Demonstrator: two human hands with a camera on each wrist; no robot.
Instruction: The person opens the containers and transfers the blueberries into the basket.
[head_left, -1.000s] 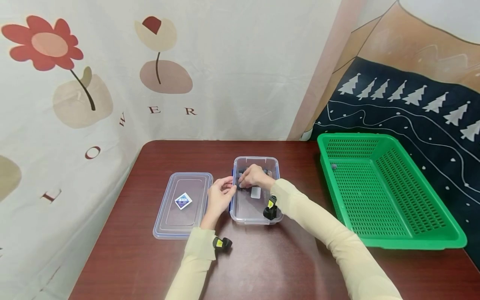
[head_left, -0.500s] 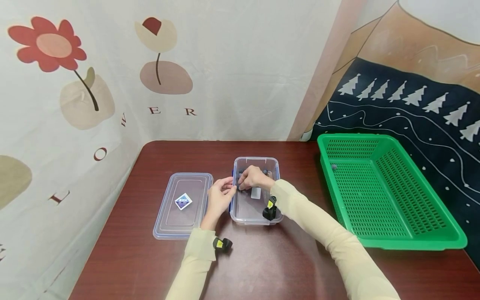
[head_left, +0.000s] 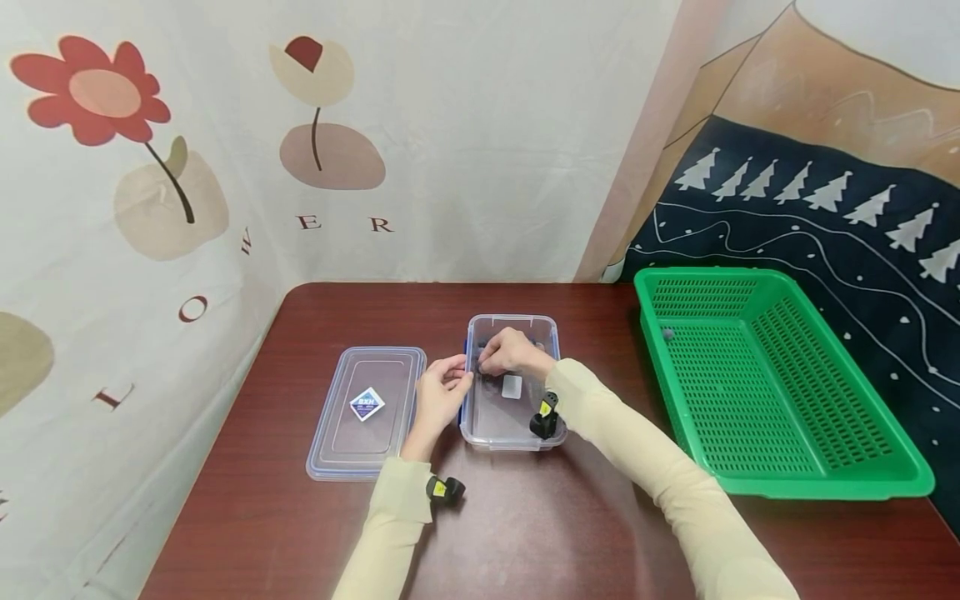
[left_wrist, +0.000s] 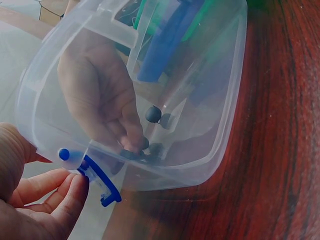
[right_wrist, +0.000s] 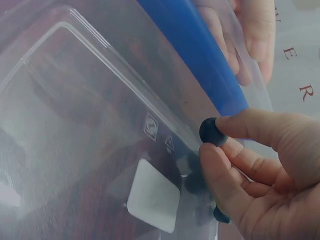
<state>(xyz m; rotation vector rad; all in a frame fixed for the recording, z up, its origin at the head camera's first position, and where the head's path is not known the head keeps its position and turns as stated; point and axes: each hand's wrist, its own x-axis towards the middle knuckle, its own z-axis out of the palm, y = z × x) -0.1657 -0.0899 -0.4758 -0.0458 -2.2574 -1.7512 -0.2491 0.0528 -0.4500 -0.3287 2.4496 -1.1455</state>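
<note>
My right hand [head_left: 517,354] reaches into a clear plastic box [head_left: 495,421]. Between thumb and finger it pinches a dark blue blueberry [right_wrist: 212,131], close by the box's left wall. Below the fingers, more blueberries [right_wrist: 195,182] lie in the far part of the box. One lone blueberry [left_wrist: 153,114] shows through the plastic wall in the left wrist view. My left hand [head_left: 441,390] holds the box's left rim, fingertips beside a blue clip [left_wrist: 102,182] that hangs unfastened. In the head view, my right hand hides most of the berries.
Left of the box lies its clear lid [head_left: 337,442] with a blue-and-white sticker [head_left: 367,404]. A large green basket [head_left: 810,483] stands at the right, with one small bluish berry [head_left: 667,333] in its far left corner. A curtain [head_left: 465,150] hangs behind the table.
My right hand shifts only slightly among the berries inside the box. The left hand, lid and basket stay where they were.
</note>
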